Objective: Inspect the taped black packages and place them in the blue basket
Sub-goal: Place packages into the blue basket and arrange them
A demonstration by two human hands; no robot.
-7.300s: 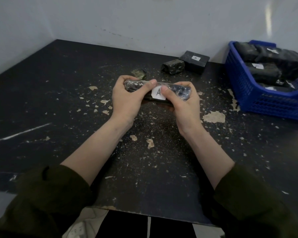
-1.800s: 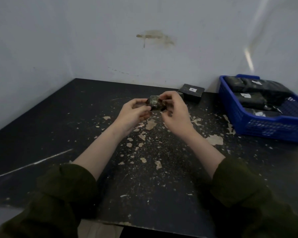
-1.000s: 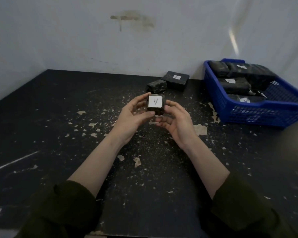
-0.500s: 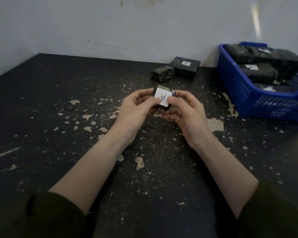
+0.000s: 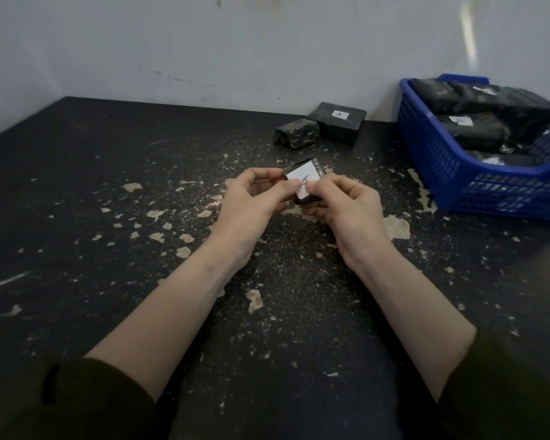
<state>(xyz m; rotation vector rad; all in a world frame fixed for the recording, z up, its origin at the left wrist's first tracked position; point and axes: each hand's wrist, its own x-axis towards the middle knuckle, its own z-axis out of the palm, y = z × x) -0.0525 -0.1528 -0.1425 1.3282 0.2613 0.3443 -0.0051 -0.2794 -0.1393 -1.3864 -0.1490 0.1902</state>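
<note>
The small taped black package [image 5: 306, 198] has tilted further. The fingers [image 5: 261, 176] of the left hand [image 5: 251, 201] and right hand [image 5: 346, 211] pinch it, white label [image 5: 300, 176] up between the thumbs, seemingly for checking.

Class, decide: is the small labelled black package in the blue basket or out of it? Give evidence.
Out. The left hand and right hand hold the package over the table, apart from the blue basket.

between both hands, a glossy tape-wrapped black package [image 5: 302, 182] with a matt paper label; right of them, a perforated blue plastic basket [image 5: 442, 166]; beneath, a flaking matt black tabletop [image 5: 108, 185].
</note>
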